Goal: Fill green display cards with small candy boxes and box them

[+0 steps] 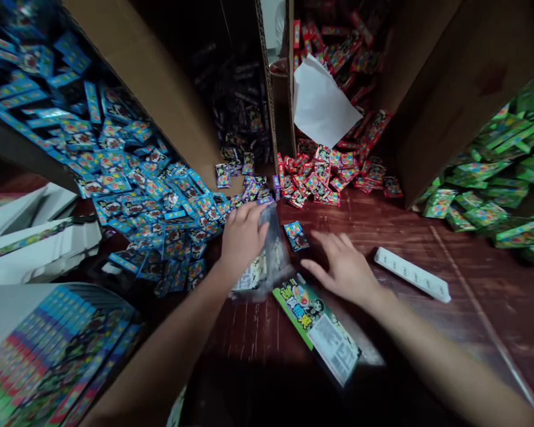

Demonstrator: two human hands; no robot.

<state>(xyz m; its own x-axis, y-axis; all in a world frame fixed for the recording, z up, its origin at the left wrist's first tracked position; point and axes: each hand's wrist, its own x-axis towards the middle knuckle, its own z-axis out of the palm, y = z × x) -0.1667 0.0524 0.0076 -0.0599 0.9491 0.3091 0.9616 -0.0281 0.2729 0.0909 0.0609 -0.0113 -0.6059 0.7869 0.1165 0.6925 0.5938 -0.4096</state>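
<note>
My left hand (243, 236) rests over a clear plastic bag (275, 237), its thumb apart from the fingers and its fingertips beside the small purple packets (252, 191). A printed panel shows through the bag's lower part. My right hand (343, 267) hovers with fingers spread, slightly blurred, holding nothing. Just left of its fingertips lies a single small blue packet (296, 236). Below that hand, a flat green-and-black package (317, 329) with a white label lies slanted on the table.
Loose blue packets (146, 178) spill at left, red packets (320, 175) behind, green packets (480, 178) at right. Cardboard boxes (160, 77) stand between them. A white sheet (322, 104) lies on the red pile. A white strip (412, 274) sits at right, printed cartons (40, 356) at lower left.
</note>
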